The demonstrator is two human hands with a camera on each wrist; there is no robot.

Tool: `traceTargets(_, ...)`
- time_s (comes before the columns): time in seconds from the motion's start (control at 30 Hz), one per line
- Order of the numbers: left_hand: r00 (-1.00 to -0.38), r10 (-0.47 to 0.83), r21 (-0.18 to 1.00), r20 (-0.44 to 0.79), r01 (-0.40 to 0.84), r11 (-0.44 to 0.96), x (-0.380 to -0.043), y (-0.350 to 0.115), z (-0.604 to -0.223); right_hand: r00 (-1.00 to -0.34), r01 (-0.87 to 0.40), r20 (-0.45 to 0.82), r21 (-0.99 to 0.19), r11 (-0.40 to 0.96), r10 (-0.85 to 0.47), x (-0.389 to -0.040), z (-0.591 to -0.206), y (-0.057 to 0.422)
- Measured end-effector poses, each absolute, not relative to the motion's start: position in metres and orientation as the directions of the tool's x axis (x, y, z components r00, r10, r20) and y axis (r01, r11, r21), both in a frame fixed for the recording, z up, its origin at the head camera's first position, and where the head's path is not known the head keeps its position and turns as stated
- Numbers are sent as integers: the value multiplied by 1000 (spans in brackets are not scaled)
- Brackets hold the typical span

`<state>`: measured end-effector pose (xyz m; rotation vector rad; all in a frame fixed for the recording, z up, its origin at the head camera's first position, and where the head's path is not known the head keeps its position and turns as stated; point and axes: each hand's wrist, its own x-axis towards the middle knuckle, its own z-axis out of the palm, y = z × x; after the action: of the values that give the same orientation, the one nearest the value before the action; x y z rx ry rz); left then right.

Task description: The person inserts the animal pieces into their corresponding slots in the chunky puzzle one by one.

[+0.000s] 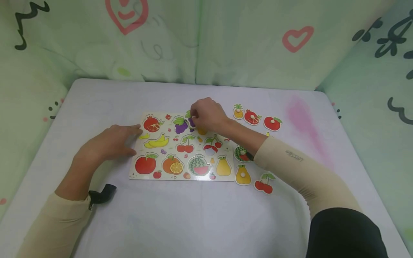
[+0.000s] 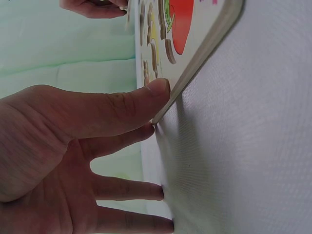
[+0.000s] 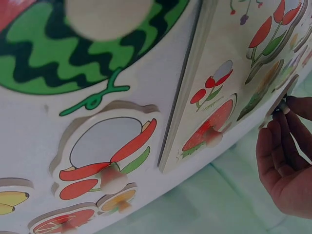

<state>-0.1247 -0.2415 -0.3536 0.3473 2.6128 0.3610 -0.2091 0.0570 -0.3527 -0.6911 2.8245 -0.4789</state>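
Observation:
A fruit puzzle board lies on the table. My right hand is over its far edge and pinches a purple grape piece, beside the printed grapes. In the right wrist view, the right hand holds the piece with thumb and fingertips; much of it is hidden. At the board's left edge is my left hand, fingers straight. In the left wrist view, that thumb presses the board's rim near a corner, and the other fingertips touch the board edge and tabletop.
To the right of the board lie loose knobbed pieces: pineapple, pomegranate, apple, watermelon, pear and cherries. My right forearm crosses above this group. A patterned curtain hangs behind the white table.

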Motion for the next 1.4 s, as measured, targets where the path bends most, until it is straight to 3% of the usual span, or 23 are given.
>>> traceTargets(1.4, -854, 300, 326, -425, 166, 931, -125, -242, -353, -841, -468, -113, -339, 816, -529, -201, -364, 18)
